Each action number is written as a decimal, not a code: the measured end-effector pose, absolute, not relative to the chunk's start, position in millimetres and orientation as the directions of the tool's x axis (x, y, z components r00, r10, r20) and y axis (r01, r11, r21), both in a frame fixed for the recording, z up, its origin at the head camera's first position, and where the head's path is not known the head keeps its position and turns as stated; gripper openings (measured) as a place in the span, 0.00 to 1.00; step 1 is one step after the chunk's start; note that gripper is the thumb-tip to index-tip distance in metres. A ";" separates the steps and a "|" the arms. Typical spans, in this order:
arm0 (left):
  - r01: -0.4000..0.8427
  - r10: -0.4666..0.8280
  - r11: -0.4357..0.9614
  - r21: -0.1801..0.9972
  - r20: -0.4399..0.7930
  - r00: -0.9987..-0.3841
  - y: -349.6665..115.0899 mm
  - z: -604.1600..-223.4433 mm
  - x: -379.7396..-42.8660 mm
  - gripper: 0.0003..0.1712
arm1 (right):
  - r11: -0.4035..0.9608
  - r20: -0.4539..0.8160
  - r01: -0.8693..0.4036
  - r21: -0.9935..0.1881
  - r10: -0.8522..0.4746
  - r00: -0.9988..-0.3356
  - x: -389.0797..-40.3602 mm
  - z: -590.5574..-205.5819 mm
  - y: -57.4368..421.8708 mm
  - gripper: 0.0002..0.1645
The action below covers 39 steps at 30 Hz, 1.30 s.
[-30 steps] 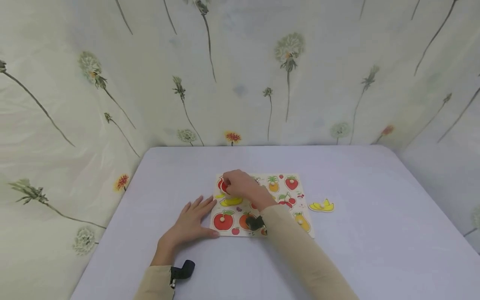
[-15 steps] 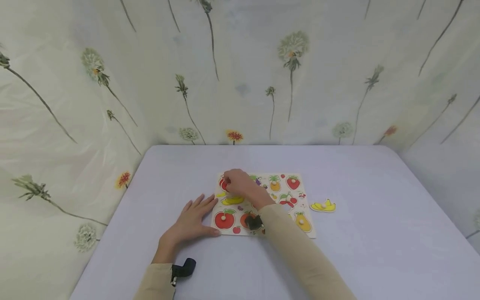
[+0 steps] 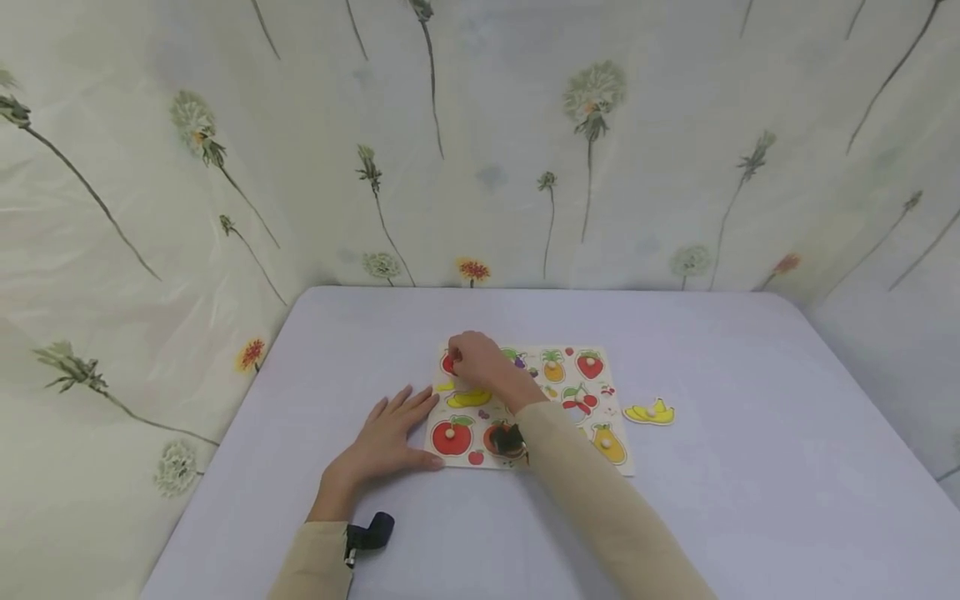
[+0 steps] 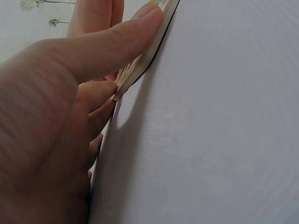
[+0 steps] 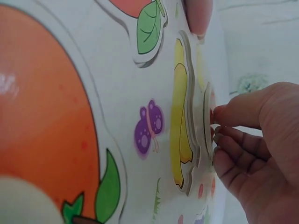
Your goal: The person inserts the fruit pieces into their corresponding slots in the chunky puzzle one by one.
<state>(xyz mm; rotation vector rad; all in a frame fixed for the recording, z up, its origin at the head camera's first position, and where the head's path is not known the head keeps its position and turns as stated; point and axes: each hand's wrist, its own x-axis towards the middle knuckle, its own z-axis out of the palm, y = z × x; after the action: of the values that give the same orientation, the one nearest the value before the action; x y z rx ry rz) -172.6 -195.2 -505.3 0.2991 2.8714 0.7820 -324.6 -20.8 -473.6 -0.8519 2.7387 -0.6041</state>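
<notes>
A wooden fruit puzzle board [image 3: 491,415] lies on the table. Over its far left corner, my right hand [image 3: 487,367] pinches a red fruit puzzle piece [image 3: 448,363] between thumb and fingertips. In the right wrist view that piece [image 5: 207,123] shows edge-on, close over the board, its face mostly hidden. My left hand [image 3: 386,442] lies with fingers spread at the board's left side. The left thumb [image 4: 135,39] rests on the near left corner, and other fingertips touch the edge. Beside the board's right edge lies a loose banana piece [image 3: 649,412].
Several knobbed pieces sit in the board, among them an apple [image 3: 452,437], a strawberry [image 3: 589,365] and a pineapple [image 3: 553,367]. A banana-shaped recess [image 3: 468,399] lies just below the right hand. Behind the table [image 3: 742,467] hangs a flowered cloth [image 3: 480,125].
The head view has shifted slightly. Both hands keep nearly the same places, the right still at the red piece and the left at the board's edge.
</notes>
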 end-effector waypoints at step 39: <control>0.158 0.235 0.843 0.514 -0.089 -0.968 -192.2 -501.7 -170.4 0.58 | 0.682 -0.052 -0.467 -0.563 -0.593 -0.804 -303.1 -476.1 2.0 0.12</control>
<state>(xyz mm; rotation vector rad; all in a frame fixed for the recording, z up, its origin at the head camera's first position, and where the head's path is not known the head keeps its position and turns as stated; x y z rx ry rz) -170.4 -192.2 -501.7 0.3080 2.8721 0.7821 -303.1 2.0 -476.1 -0.8530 2.6650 -0.7976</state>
